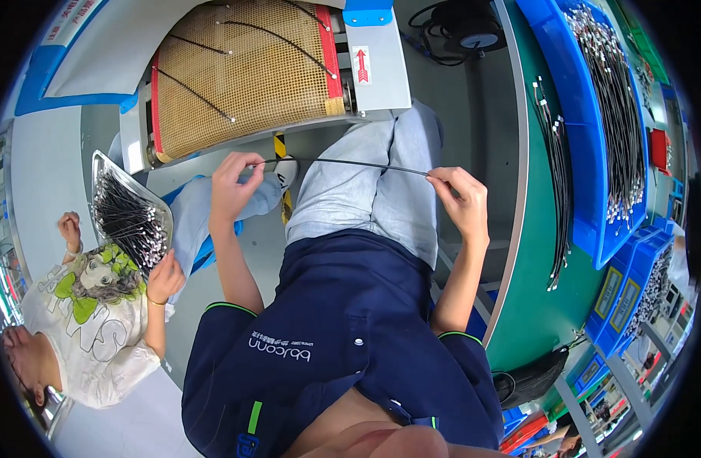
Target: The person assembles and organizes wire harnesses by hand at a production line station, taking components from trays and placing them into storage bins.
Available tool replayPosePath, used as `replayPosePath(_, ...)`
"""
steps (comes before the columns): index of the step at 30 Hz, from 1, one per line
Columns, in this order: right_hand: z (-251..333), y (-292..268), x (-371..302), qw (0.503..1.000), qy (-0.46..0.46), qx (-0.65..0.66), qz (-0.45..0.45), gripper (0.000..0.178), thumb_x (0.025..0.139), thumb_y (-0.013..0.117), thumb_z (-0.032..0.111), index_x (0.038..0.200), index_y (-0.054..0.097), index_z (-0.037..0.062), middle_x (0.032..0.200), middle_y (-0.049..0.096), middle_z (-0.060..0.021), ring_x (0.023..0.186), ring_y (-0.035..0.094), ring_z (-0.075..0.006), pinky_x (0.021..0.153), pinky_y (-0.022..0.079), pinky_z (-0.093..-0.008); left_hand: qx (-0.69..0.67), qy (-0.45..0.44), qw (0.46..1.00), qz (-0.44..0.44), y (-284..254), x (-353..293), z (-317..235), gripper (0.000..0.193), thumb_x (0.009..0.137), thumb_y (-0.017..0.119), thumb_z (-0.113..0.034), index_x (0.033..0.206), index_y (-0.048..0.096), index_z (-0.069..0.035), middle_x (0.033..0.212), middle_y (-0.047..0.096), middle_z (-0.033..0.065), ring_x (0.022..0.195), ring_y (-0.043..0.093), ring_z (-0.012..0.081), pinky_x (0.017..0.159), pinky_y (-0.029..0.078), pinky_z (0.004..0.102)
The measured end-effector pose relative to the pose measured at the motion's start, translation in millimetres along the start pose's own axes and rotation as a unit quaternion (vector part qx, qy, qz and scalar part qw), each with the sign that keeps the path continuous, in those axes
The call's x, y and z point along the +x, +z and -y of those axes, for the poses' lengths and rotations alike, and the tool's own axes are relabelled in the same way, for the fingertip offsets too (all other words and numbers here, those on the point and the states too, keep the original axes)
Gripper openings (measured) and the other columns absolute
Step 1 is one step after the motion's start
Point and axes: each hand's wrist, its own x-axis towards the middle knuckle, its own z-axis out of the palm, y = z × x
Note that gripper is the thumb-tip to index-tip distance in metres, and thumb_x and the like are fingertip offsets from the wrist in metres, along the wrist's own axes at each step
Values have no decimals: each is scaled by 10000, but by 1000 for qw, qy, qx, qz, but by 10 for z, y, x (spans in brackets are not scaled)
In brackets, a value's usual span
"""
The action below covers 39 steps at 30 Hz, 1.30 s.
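Observation:
A thin black cable is stretched almost straight across my lap, above my light-coloured trousers. At its left end my left hand pinches it between thumb and fingers. Closed on the other end is my right hand, which hides the tip. Just beyond my hands lies a tan mesh conveyor belt with red edges. Several similar black cables with small light ends rest on it, spaced apart at a slant.
On the right, a green worktop carries a bundle of black cables and a blue bin full of cables. At left, a co-worker holds a metal tray heaped with cables. A black reel sits beyond the belt's right side.

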Motion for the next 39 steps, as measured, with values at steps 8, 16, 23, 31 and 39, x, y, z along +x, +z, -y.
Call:
replayPosePath(8, 4, -2, -35, 999, 22, 31, -15, 77, 739, 703, 40, 767, 632, 24, 643, 575, -56, 501, 495, -149, 460, 386, -258, -3, 0, 1000, 7, -60, -5, -35, 115, 712, 647, 24, 812, 599, -8, 771, 616, 70, 712, 591, 198, 647, 467, 275)
replayPosePath(16, -26, -13, -29, 999, 18, 21, 18, 84, 752, 700, 40, 787, 626, 23, 689, 616, -55, 555, 549, -128, 484, 417, -239, -6, -9, 1000, 7, -78, -19, -23, 115, 708, 648, 28, 807, 600, -8, 760, 614, 67, 709, 584, 195, 646, 460, 273)
replayPosePath(23, 2, -31, -13, 998, 27, 30, 42, 60, 761, 677, 51, 782, 630, 20, 673, 580, -68, 528, 512, -166, 484, 399, -281, -4, -3, 1000, 10, -107, -4, -37, 112, 709, 648, 24, 804, 598, -8, 760, 613, 65, 710, 583, 194, 648, 460, 272)
replayPosePath(31, 52, 19, 15, 998, 17, 30, 46, 62, 761, 677, 52, 778, 625, 22, 671, 581, -77, 548, 533, -192, 502, 417, -298, 7, 6, 1000, 9, -165, 50, 0, 111, 714, 653, 13, 805, 595, -10, 765, 615, 70, 713, 579, 203, 655, 462, 283)
replayPosePath(39, 88, 589, 205, 999, 21, 32, 10, 81, 788, 671, 104, 806, 624, 41, 716, 628, -80, 505, 542, -174, 495, 451, -286, 57, 42, 997, 2, -349, 641, 443, 101, 802, 609, -70, 881, 576, -18, 823, 583, 92, 796, 572, 247, 708, 455, 325)
